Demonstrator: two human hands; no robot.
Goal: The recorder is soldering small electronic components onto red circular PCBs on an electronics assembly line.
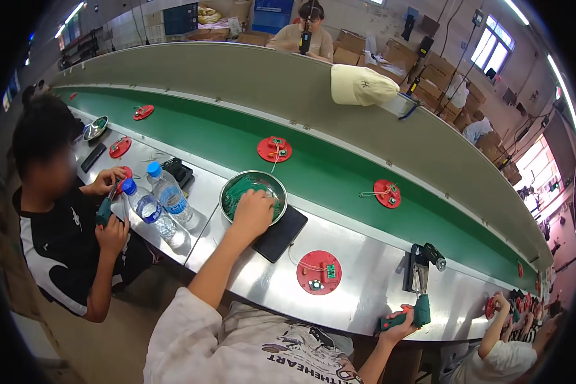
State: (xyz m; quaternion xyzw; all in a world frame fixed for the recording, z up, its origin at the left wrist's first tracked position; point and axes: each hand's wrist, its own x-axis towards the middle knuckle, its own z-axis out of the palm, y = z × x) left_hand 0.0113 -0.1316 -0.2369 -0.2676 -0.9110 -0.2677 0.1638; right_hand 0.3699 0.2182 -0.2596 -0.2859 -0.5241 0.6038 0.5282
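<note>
My left hand [255, 210] reaches into a round metal bowl [225, 214] of small green pieces [240, 187]. Its fingers are bent down among the pieces, and their tips are hidden. In my right hand [400, 325] is a green pistol-grip soldering gun [421, 312], its thin tip pointing up at a black stand [417, 264]. Between my hands, a red disc [308, 264] lies on the metal bench, bearing a small green circuit board and thin wires. A black phone-like slab [280, 235] lies against the bowl's right side.
A green belt [339, 168] runs behind the bench, carrying more red discs [274, 149]. Two water bottles [171, 197] stand to the left. Beside them a co-worker [51, 211] holds a similar tool. A pale cap [362, 86] hangs on the long partition.
</note>
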